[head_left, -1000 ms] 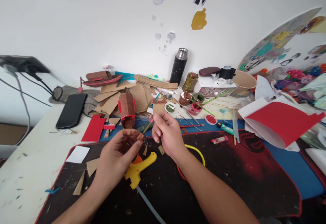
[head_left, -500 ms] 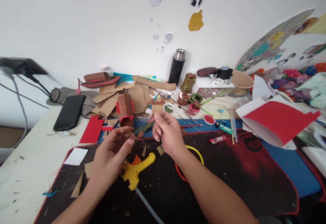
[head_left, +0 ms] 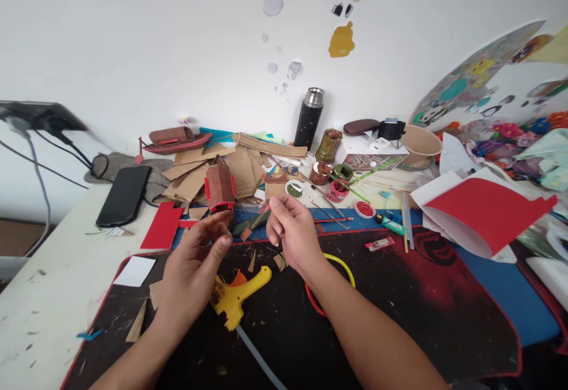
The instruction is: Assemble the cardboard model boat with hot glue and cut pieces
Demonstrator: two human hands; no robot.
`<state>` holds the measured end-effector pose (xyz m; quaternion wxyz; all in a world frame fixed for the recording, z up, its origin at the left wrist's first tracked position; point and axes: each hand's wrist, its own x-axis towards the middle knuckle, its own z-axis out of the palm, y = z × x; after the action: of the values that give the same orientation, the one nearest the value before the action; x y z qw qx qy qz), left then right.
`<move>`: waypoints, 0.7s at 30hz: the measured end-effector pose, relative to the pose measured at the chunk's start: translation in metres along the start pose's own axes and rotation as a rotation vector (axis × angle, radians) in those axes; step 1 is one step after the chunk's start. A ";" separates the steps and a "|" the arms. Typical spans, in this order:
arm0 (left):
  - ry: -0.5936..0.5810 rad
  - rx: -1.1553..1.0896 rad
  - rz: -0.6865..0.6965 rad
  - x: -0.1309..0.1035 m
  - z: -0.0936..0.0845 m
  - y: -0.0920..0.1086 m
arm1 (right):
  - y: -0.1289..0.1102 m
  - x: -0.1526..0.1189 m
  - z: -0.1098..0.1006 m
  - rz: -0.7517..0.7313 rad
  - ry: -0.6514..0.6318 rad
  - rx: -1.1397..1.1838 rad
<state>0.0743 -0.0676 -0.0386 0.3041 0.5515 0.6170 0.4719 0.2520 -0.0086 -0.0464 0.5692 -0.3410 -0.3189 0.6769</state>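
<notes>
My right hand (head_left: 290, 230) is raised over the mat with thumb and forefinger pinched on a thin stick (head_left: 261, 217), reddish near the fingertips. The stick slants down to the left; its far end is hard to make out. To the left, my left hand (head_left: 197, 266) has bent fingers with the thumb apart, holding nothing that I can see. Just beyond its fingertips stands a brown model cabin (head_left: 219, 186) with red trim. A yellow glue gun (head_left: 242, 295) with a grey glue stick out of its back lies between my forearms.
On the black mat (head_left: 399, 307) are a yellow and red ring (head_left: 348, 268), cardboard scraps and a pink packet (head_left: 379, 243). Behind stand paint pots (head_left: 338, 190), a black flask (head_left: 309, 118) and a model boat (head_left: 177, 140). A phone (head_left: 123, 196) and red card (head_left: 160, 227) lie left.
My left hand has drawn slightly back from the right hand, and its fingers curl a little more. The right hand keeps its pinch in nearly the same spot. The view has shifted slightly.
</notes>
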 end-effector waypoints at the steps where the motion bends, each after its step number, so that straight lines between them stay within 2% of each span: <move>1: -0.021 0.002 0.011 0.000 0.002 0.000 | 0.000 -0.001 0.000 0.001 0.000 -0.001; 4: -0.075 0.032 0.035 -0.002 0.007 0.000 | 0.002 -0.002 0.001 -0.003 0.000 -0.004; 10: -0.069 0.092 0.040 -0.003 0.008 0.000 | 0.003 -0.004 0.005 -0.018 0.006 -0.012; 21: -0.150 0.028 -0.056 -0.003 0.004 0.000 | 0.006 -0.004 0.004 -0.030 0.012 -0.041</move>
<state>0.0786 -0.0690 -0.0404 0.3547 0.5721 0.6141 0.4120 0.2455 -0.0138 -0.0485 0.5741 -0.3518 -0.3341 0.6596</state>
